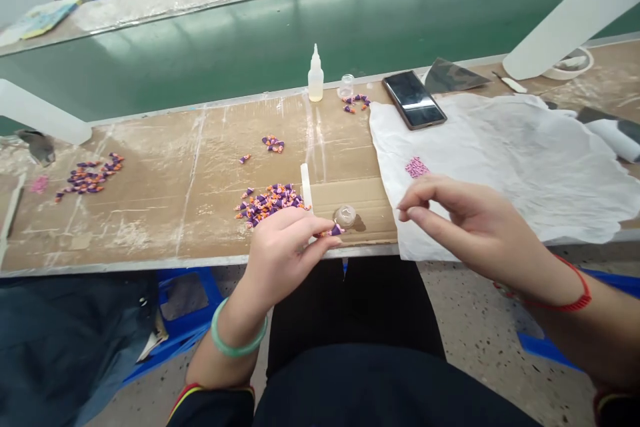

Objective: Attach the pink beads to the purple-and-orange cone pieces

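Note:
My left hand [283,250], with a green bangle at its wrist, pinches a small purple-and-pink figurine [337,230] between thumb and fingertips. Just past that piece, a small round translucent lump [345,215] rests on a strip of cardboard [357,190]. Beside the left fingers lies a pile of purple, pink and orange figurines [273,203]. My right hand [470,230] is over the white cloth [480,140], thumb and index finger pinched together; what they hold, if anything, is too small to make out. Near its fingers lie tiny pink pieces [417,167].
A squeeze bottle [315,77] stands upright at the table's back, with a small clear cup [346,85] beside it. A phone [414,100] lies partly on the cloth. More figurines [90,177] are at the left. A white stick [306,185] lies beside the pile.

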Motion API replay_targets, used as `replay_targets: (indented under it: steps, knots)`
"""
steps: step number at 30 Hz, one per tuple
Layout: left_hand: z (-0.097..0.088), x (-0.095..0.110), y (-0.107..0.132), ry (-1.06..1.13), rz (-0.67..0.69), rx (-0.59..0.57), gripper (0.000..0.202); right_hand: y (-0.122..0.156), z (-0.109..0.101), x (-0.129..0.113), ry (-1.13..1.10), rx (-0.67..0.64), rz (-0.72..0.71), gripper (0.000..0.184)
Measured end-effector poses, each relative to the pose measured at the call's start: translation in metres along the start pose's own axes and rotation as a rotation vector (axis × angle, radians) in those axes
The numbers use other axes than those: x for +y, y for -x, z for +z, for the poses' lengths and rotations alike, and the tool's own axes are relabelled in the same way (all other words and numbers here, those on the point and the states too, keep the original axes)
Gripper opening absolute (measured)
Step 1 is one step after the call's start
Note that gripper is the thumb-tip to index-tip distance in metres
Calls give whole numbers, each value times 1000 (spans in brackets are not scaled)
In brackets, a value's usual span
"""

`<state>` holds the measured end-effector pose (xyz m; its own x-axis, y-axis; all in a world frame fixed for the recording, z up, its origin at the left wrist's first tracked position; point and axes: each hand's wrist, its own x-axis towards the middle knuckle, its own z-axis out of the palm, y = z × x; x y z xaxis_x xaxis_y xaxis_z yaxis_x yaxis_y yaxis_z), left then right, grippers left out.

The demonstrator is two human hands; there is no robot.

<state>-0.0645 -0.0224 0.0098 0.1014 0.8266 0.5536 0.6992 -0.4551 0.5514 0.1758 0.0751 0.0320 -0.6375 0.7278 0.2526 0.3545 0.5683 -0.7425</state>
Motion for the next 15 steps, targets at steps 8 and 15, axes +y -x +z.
replay_targets:
  steps: [8, 15]
  knots:
    - [-31, -95, -13, -339, -264, -51, 19, -8, -18, 41, 104, 201, 347, 30]
    - [-33, -161, -77, -511, -343, -208, 9, -12, -21, 60, 116, 223, 401, 26]
